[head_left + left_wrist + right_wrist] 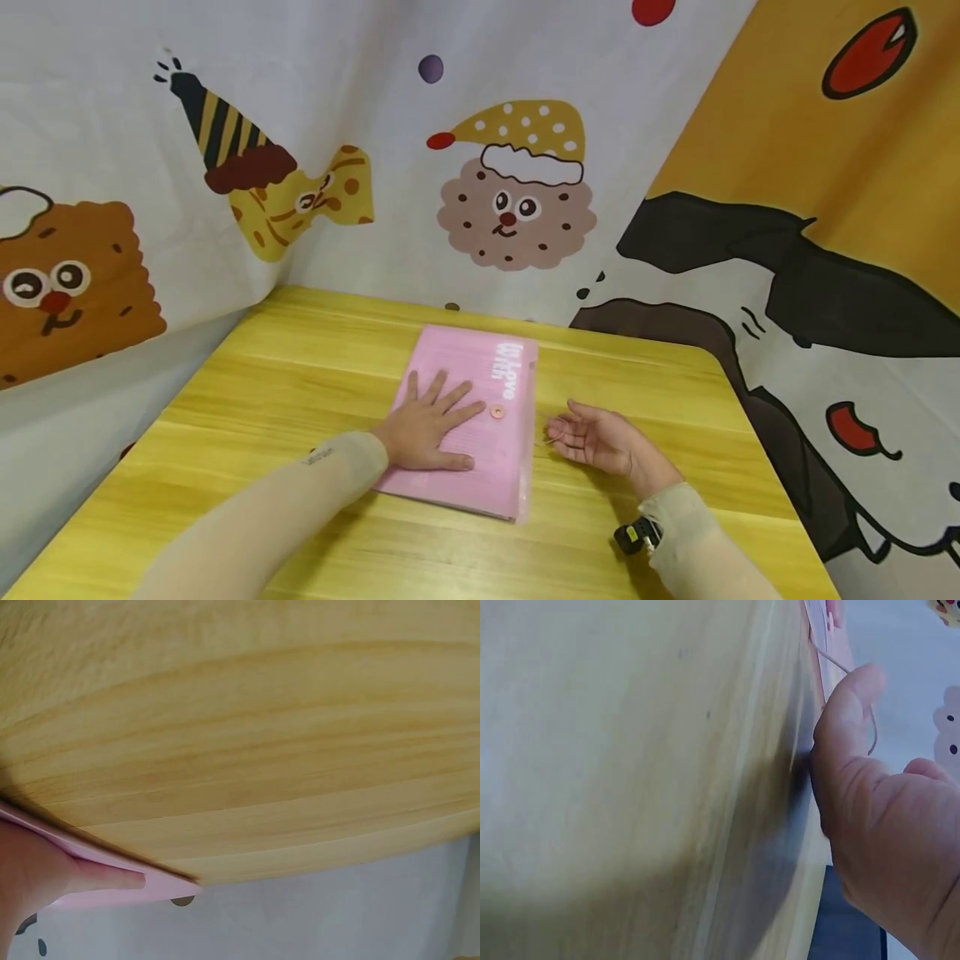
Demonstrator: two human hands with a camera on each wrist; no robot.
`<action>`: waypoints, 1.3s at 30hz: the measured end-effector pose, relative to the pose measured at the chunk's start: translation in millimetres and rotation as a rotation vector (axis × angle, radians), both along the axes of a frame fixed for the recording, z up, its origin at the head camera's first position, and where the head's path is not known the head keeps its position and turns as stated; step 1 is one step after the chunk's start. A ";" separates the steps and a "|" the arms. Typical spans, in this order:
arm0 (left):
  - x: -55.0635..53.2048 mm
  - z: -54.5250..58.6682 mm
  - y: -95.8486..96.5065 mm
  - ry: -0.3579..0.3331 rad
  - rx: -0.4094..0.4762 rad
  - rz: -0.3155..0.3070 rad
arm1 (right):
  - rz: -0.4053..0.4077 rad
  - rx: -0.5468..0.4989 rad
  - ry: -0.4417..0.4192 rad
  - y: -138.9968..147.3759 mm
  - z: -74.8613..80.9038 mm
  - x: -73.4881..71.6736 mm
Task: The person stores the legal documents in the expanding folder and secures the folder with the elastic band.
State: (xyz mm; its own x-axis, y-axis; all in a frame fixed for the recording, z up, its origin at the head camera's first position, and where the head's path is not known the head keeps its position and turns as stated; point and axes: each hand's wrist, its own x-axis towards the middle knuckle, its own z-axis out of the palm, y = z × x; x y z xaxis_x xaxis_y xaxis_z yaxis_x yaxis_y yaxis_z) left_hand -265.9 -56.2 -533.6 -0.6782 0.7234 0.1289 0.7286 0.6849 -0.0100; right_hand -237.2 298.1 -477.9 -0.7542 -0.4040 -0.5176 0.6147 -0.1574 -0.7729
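Observation:
A pink document folder (457, 367) with white lettering lies on the wooden table. Fingers spread, my left hand (431, 429) rests flat on the folder's left part; in the left wrist view, part of that hand (45, 874) shows on the pink cover. A small round button (497, 412) sits near the folder's right edge. My right hand (600, 437) is just off that edge with its fingers curled around a thin string (831, 658). From the folder's edge the string runs to the fingers and loops behind them. The exact pinch is hidden.
The yellow wood-grain table (300, 358) carries the folder. Behind and beside it hangs a white cloth (360, 75) printed with cartoon figures. A small black device (637, 536) is strapped at the right wrist.

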 end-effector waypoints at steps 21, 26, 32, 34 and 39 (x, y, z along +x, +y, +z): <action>6.3 2.5 4.0 -0.021 -0.020 -0.012 | -0.124 -0.096 0.132 -9.3 -12.5 0.9; 6.3 3.6 3.8 -0.038 -0.027 -0.008 | -0.148 -0.051 0.249 -17.7 -13.0 0.4; 5.3 5.7 2.9 -0.033 -0.033 0.010 | -0.124 0.297 0.437 -43.2 -9.4 -7.7; 4.6 5.7 2.3 -0.022 -0.030 0.013 | -0.068 0.483 0.555 -52.8 -9.5 -12.2; 4.6 6.0 0.4 -0.020 -0.023 0.017 | 0.150 0.960 0.904 -75.3 -8.8 -18.1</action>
